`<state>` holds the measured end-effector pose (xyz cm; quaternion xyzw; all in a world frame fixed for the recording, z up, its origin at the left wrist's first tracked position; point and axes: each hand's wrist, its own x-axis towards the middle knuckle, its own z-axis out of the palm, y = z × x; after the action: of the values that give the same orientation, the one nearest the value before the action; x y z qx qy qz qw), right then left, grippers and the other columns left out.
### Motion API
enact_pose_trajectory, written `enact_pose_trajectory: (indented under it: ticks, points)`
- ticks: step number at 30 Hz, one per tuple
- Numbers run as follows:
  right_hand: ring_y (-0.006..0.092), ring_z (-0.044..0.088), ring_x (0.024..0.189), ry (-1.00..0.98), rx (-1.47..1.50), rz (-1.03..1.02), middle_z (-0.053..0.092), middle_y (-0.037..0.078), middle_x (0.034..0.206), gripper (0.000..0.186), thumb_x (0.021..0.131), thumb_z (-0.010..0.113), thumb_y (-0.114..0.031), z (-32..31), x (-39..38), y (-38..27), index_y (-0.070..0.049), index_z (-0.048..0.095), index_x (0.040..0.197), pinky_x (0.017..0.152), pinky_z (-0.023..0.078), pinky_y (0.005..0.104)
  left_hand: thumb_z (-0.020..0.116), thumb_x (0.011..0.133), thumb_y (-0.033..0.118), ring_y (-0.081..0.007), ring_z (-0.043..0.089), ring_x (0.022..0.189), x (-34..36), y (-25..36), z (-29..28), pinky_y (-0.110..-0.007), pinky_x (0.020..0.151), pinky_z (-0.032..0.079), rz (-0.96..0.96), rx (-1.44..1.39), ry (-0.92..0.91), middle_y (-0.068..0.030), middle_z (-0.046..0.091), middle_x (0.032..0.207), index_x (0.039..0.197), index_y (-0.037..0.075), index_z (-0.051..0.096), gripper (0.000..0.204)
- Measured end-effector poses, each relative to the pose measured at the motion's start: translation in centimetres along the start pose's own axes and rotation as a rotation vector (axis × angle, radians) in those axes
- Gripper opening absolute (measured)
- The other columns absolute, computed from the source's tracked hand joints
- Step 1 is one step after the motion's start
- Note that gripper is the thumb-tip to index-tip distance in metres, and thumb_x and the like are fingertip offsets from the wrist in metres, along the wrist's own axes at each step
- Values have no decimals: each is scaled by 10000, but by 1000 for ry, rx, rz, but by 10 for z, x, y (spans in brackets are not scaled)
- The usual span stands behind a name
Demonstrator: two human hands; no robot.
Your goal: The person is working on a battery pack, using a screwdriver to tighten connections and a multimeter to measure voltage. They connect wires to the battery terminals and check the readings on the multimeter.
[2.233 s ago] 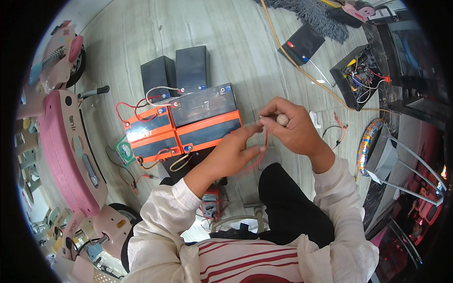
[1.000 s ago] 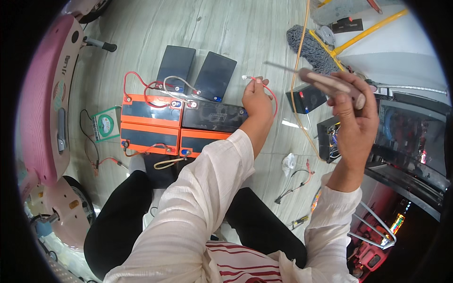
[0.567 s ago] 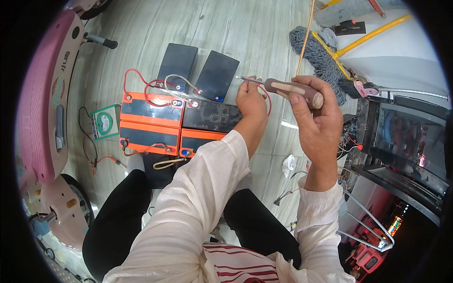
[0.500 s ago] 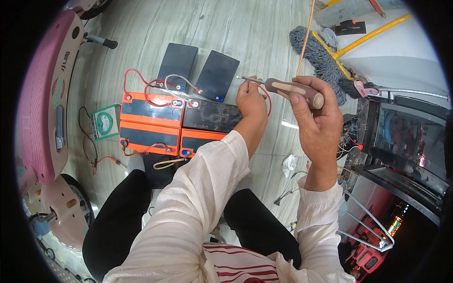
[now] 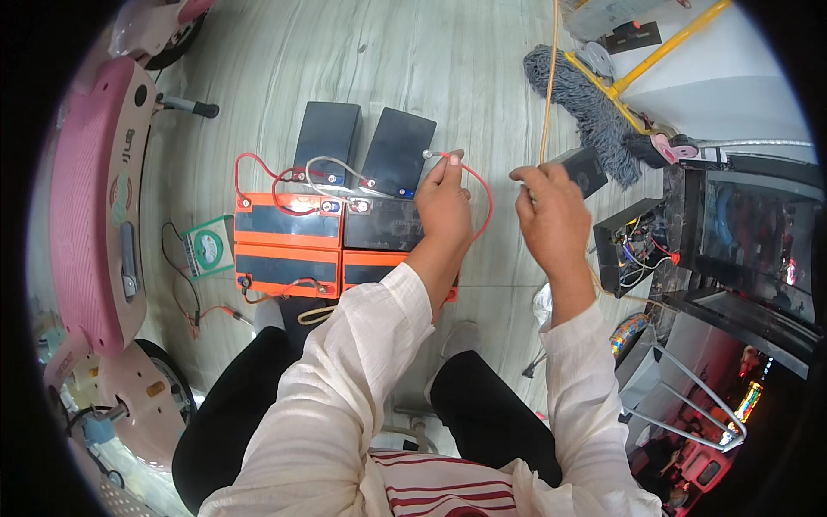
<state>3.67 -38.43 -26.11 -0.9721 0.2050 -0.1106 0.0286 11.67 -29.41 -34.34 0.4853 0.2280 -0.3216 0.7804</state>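
Observation:
My left hand (image 5: 444, 202) pinches the end of a thin red wire (image 5: 482, 198), which has a small metal terminal at its tip and loops down to the right of the hand. Below it stands a block of orange-topped black batteries (image 5: 289, 220), joined by red and white leads. Two plain black batteries (image 5: 396, 151) lie just behind the block. My right hand (image 5: 551, 215) is raised to the right with fingers curled, seen from the back, beside a small black box (image 5: 586, 168). No tool shows in it.
A pink scooter (image 5: 86, 215) lies along the left edge, and a small green meter (image 5: 207, 250) sits beside the batteries. At the right are a grey mop (image 5: 577, 86) with a yellow handle, an open black box of wiring (image 5: 629, 246) and a dark cabinet (image 5: 741, 233).
The wooden-handled tool that my right hand held against the wire end is gone from view. That hand has dropped lower and to the right. My left hand still holds the red wire.

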Motion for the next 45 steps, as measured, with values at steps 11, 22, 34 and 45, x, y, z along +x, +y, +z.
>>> enact_pose_trajectory:
  ticks: [11,22,34,45]
  points:
    - [217,612,629,-115,537,358,594,90,713,181,873,586,-98,31,-24,35,-17,612,1033,585,488,371,584,1012,282,-51,395,637,-2,25,1,-230,605,409,38,-66,-119,42,439,787,1268,-2,606,382]
    - [74,527,524,-527,1160,706,649,35,759,284,977,609,-242,31,-19,11,25,702,999,470,440,235,600,1005,247,-60,404,654,-14,37,13,-233,626,415,8,-49,-224,34,448,818,1309,-25,558,411]
    - [93,519,528,-596,1078,742,635,45,709,292,957,627,-260,40,-26,32,18,714,947,484,438,256,720,859,82,-73,565,687,23,68,-54,-244,623,479,457,822,-334,-69,706,958,1226,-35,609,400]
    - [111,552,578,-611,1031,674,650,71,756,219,947,604,-186,45,-21,27,21,674,947,519,441,268,712,849,165,-353,670,842,41,79,-68,-419,744,535,958,1373,-399,-174,697,939,1014,30,733,214]
